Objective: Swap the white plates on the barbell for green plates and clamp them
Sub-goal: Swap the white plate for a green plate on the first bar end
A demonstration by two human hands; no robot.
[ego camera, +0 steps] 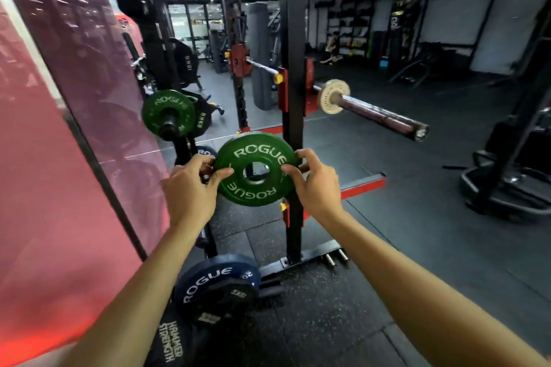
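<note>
- Green plate (255,170) is held up between both hands, face toward the camera, in front of the black rack post (293,98) (ROGUE lettering readable, centre hole clear).
- Left hand (190,185) grips the plate's left rim: thumb across the front face, fingers curled behind the edge.
- Right hand (316,180) grips the right rim the same way, thumb on the front near the hole, fingers wrapped round the back.
- Plate sits directly between the two hands, touching both.
- Barbell (378,115) sticks out to the right of the post, well above and right of the held plate; white plate (334,96) is on its sleeve, close to the post.
- Second green plate (168,112) hangs on a storage peg left of the post, near the mirror wall.
- Blue plate (216,283) sits low on a peg, below and left of the post's base.
</note>
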